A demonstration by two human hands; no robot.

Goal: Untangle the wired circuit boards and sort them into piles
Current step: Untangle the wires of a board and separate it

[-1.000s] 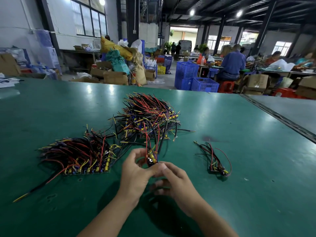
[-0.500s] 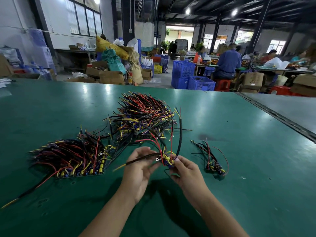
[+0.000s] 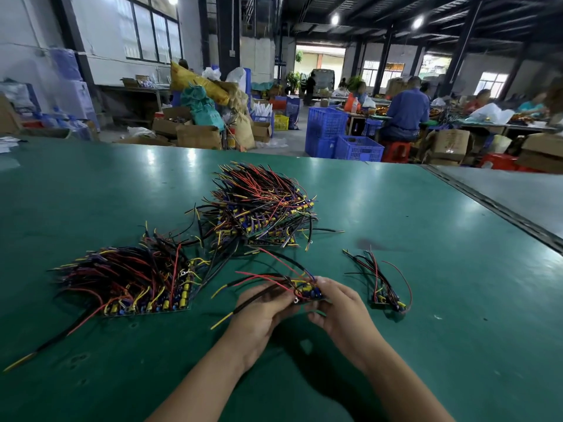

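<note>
One board [image 3: 307, 293] sits above the table [image 3: 426, 239]: wires [image 3: 259, 281], upright half a second ago, now sweep to nine o'clock through the left hand's [image 3: 259, 318] curled fingers [image 3: 274, 300]; the right hand [image 3: 339, 310] pinches its three-o'clock edge.

Open green tabletop [image 3: 441, 345] stretches along the near edge and far right. The left pile [image 3: 128, 281] of wired boards blocks the left, the far pile [image 3: 262, 208] blocks straight ahead, and the small pile [image 3: 384, 287] sits right of centre.
</note>
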